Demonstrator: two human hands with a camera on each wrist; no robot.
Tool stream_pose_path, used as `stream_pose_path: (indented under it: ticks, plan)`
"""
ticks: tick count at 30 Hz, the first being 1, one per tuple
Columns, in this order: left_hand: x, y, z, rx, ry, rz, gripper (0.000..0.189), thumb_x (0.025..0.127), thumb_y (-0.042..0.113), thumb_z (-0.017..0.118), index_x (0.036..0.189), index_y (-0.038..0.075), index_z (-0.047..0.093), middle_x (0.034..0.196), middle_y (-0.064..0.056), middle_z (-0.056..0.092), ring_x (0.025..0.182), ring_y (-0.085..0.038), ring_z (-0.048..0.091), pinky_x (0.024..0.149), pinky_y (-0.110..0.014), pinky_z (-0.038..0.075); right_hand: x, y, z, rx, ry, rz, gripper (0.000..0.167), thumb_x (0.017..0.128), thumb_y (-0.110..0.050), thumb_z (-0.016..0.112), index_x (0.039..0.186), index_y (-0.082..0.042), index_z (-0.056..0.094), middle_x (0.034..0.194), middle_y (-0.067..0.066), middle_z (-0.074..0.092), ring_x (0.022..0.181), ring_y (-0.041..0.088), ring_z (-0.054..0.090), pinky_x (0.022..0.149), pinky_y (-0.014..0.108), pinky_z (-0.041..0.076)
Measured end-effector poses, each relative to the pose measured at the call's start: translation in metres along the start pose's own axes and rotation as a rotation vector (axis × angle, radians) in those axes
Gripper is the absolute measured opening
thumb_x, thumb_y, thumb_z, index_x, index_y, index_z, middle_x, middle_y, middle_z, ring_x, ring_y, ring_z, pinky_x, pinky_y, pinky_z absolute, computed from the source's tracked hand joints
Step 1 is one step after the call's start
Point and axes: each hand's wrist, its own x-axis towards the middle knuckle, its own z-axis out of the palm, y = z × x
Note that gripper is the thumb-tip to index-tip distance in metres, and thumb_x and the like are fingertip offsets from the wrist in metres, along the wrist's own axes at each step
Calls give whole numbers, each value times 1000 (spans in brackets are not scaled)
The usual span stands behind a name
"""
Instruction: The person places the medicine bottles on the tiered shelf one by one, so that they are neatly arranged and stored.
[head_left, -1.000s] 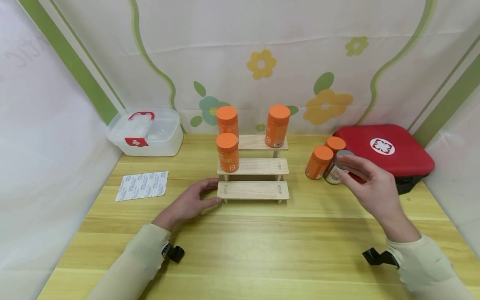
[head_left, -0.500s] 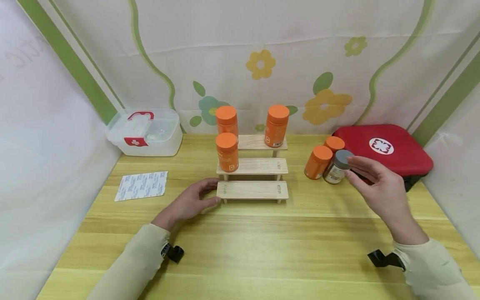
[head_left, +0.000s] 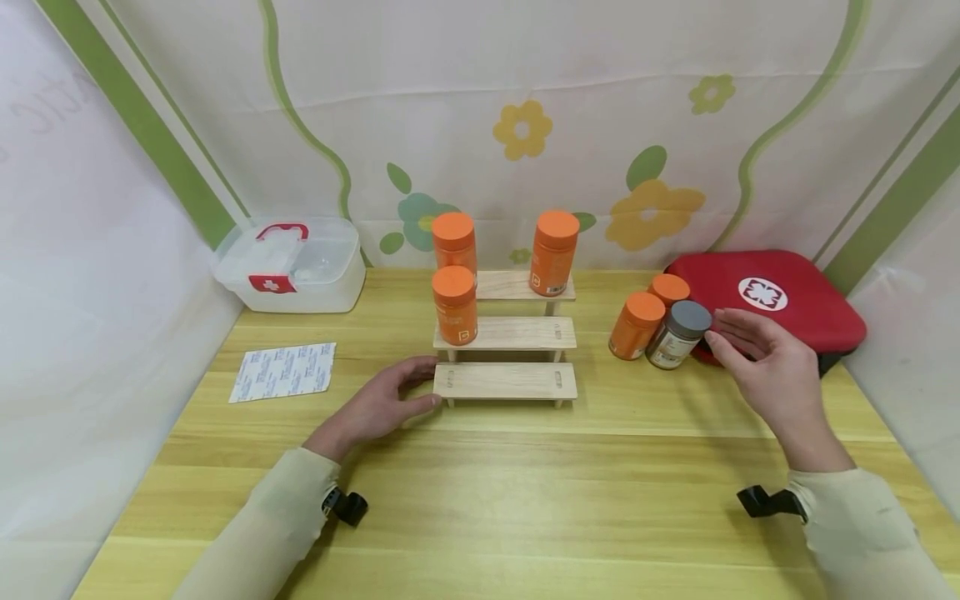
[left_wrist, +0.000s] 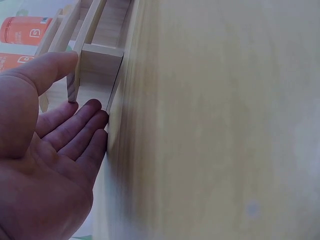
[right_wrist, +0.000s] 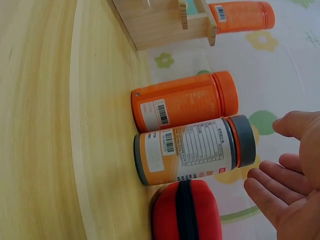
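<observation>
A three-step wooden stand sits mid-table. My left hand is at the left end of its lowest step, thumb at the front corner and fingers at the back corner. Two orange bottles, one at the left and one at the right, stand on the top step. A third orange bottle stands on the middle step's left end. My right hand holds nothing, its fingers loosely bent beside a grey-capped bottle; the right wrist view shows a gap between them.
Two more orange bottles, a front one and a rear one, stand close against the grey-capped bottle. A red first-aid case lies behind my right hand. At left are a clear first-aid box and a printed white packet.
My right hand has drawn back to the right from the grey-capped bottle, uncovering its cap. My left hand stays at the stand.
</observation>
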Motion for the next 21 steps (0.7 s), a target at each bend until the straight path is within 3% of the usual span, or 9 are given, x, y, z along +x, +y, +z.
stream_pose_path:
  ticks: [6,8,13,18,21]
  plan:
    - [-1,1,0,2,-1,-1,71,101,37,77,161,14,48,163,-12,55,154,-36,49,132,-58,33,6,9,1,49,-67,72,61,102,-33,77,153,-6,58,132,-15,71,100,-26,61,83,0,53]
    - [-1,2,0,4,-2,-2,71,101,37,77,161,15,48,162,-12,55,153,-36,49,133,-58,33,8,12,3,53,-93,102,66,102,-35,77,155,-5,55,134,-8,70,100,-25,60,82,1,54]
    - [0,2,0,2,-6,-3,71,101,37,77,162,14,47,163,-12,55,154,-36,49,133,-58,33,15,16,10,18,-150,154,77,101,-43,77,161,-4,48,151,23,62,101,-20,56,83,-1,52]
    - [-1,2,0,-1,-6,-6,70,102,37,77,161,14,48,162,-12,55,154,-36,49,133,-58,33,20,16,16,-30,-174,171,83,100,-48,76,163,-4,45,152,28,60,106,-9,58,83,-2,51]
    - [-1,2,0,-4,-5,-3,70,102,36,77,161,14,48,162,-12,55,153,-36,49,132,-58,33,21,17,19,-44,-179,169,84,99,-49,77,161,-2,46,151,28,61,113,11,69,82,-2,51]
